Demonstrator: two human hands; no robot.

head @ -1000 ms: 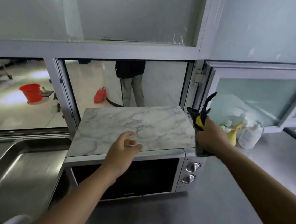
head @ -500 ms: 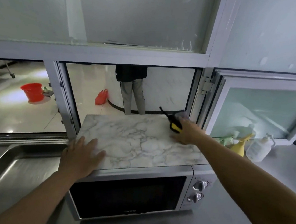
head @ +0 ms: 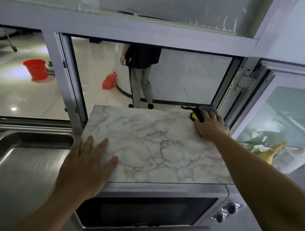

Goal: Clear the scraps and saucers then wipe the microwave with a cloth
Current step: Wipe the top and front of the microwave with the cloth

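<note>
The left hand (head: 86, 166), which a second ago hung in the air over the marble-patterned top, now lies flat with straight fingers on the near left corner of the microwave (head: 149, 205), bracing it beside the steel sink (head: 17, 159). No scraps or saucers show on the marble top (head: 155, 149), so the clearing looks done. To the right, the cloth (head: 202, 112), yellow, black and grey, has gone from being held up beside the control knobs to lying on the far right corner. The right hand (head: 210, 126) presses it down, fingers spread over it. Wiping seems to be starting from that back corner.
</note>
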